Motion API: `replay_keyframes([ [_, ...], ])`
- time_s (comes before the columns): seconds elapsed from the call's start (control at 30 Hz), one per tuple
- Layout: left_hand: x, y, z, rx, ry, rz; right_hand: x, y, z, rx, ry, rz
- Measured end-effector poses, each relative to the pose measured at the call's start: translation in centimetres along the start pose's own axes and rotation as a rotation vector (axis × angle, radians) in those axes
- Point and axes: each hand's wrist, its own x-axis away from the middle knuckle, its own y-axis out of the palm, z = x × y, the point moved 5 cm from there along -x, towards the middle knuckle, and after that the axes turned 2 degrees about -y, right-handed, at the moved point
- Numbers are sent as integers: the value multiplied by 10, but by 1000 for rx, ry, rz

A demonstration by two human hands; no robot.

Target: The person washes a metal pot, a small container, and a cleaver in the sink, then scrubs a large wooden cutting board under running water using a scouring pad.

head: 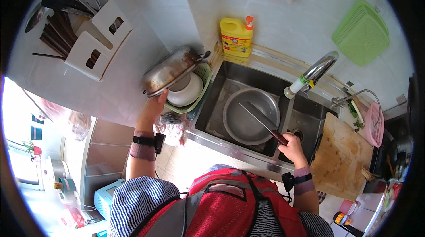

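Note:
My right hand (294, 148) grips the dark wooden handle of a kitchen cleaver (260, 116). Its blade extends over a round metal basin (234, 122) standing in the larger sink bowl (215, 104). At the left, my left hand (154, 106) holds the rim of a scorched metal pot (169, 71), with some of the fingers hidden. The pot is tilted on its side above a green plastic dish basket (207, 81). A white bowl (186, 92) lies upside down in that basket, partly covered by the pot.
A chrome faucet (318, 67) rises behind the sink. A yellow detergent jug (236, 39) stands in the corner. To the right are a wooden cutting board (342, 157), green onions (357, 111) and a pink basket (373, 124). A utensil holder (89, 54) hangs on the left wall.

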Motion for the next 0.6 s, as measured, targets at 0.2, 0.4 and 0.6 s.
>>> replay_keyframes([
  [0.2, 32, 45, -44, -92, -173, -48, -1, 9, -1, -25, 40, -27],
  [0.4, 45, 70, -95, -350, -207, 28, -2, 8, -6, 27, -18, 5],
  [0.6, 70, 71, -81, -434, 110, 361, -3, 4, -21, 358, -47, 41],
])
